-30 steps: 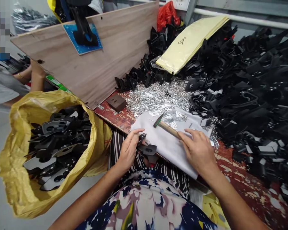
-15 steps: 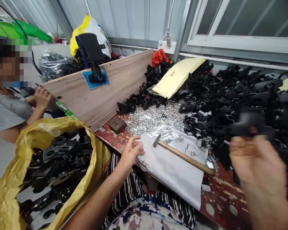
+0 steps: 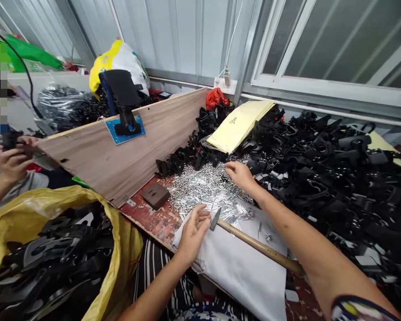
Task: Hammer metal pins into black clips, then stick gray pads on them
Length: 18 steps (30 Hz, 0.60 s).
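Observation:
My left hand (image 3: 195,229) rests at the edge of a white cloth, its fingers loosely curved and apart, holding nothing visible. Right beside its fingertips lies the head of a hammer (image 3: 215,219), whose wooden handle runs across the cloth (image 3: 240,267) to the right. Over the heap of shiny metal pins (image 3: 200,185), my right hand (image 3: 241,174) reaches out with its fingers curled together. What those fingers hold, if anything, is too small or hidden to make out. Several loose pins lie on the cloth near the hammer.
Black plastic parts (image 3: 307,165) are heaped at right, with a yellow paper stack (image 3: 239,127) on them. A brown block (image 3: 155,196) sits by a wooden partition (image 3: 160,129). At left stands a yellow sack (image 3: 123,240) of black parts; beyond it, a co-worker's hands (image 3: 11,162).
My right hand has swung from the right side to the pin heap; the black part it held is gone from it. My left hand is now closer to the hammer head. The view has shifted.

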Motion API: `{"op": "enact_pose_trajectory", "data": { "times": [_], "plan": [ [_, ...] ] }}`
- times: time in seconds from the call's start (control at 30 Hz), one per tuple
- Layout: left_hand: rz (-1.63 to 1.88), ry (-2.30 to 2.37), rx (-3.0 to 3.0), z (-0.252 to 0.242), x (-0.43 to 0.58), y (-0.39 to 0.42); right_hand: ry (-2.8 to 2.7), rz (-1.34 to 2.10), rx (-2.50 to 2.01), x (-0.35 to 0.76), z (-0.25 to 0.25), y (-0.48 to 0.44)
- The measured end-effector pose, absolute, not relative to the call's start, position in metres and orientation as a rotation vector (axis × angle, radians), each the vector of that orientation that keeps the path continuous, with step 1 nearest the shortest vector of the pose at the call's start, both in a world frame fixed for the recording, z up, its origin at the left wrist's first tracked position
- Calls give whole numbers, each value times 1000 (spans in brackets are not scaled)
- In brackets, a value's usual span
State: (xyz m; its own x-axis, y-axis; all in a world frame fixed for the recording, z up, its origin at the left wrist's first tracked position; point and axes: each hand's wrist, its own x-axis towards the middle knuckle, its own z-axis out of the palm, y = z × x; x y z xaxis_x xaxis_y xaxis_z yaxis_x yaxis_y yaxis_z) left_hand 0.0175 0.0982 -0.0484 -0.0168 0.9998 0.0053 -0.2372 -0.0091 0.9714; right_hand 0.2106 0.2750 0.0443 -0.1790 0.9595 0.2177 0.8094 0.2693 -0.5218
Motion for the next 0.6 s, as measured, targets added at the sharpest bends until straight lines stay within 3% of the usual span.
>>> {"op": "enact_pose_trajectory", "data": {
  "times": [0.13, 0.3, 0.5, 0.6],
  "plan": [
    [1296, 1075, 1144, -44, 19, 94, -2103, 297, -1657, 178, 41, 333],
    [1265, 1101, 1142, -41, 18, 97, -2124, 284, -1649, 172, 40, 339],
    [1536, 1180, 917, -28, 16, 88, -2094, 337, -1488, 220, 48, 234],
    [1381, 975, 757, -6, 15, 73, -2201, 633, -962, 234, 32, 148]
  ]
}}
